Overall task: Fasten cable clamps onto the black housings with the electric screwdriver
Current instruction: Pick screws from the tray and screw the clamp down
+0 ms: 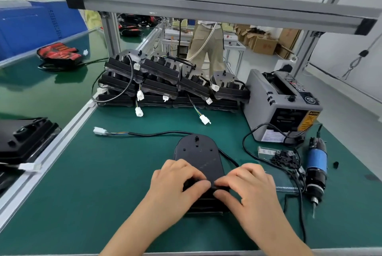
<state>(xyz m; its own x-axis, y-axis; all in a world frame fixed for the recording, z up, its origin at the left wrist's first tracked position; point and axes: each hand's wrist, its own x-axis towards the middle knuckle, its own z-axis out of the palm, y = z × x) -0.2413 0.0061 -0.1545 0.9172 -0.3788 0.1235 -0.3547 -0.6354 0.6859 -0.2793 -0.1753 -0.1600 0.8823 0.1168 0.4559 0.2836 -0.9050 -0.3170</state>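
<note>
Your left hand and right hand meet over the near end of the housing. It lies flat on the tabletop straight in front of you, rounded end pointing away. The fingers of your left hand curl down over the housing's near part, thumb tucked below. Your right forefinger and thumb close on the same spot from the other side, so both hands grip the housing with their fingertips almost touching. Something small and black sits under them; whether it is a clamp cannot be told.

A black cable runs from the housing's far end off to the left and ends in a white connector. The screwdriver lies on the tabletop to your right, bit toward you, with neither hand on it. Between it and the housing is a loose heap of black clamps. Behind, more housings are piled in a stack, with a grey tape dispenser just to its right.
</note>
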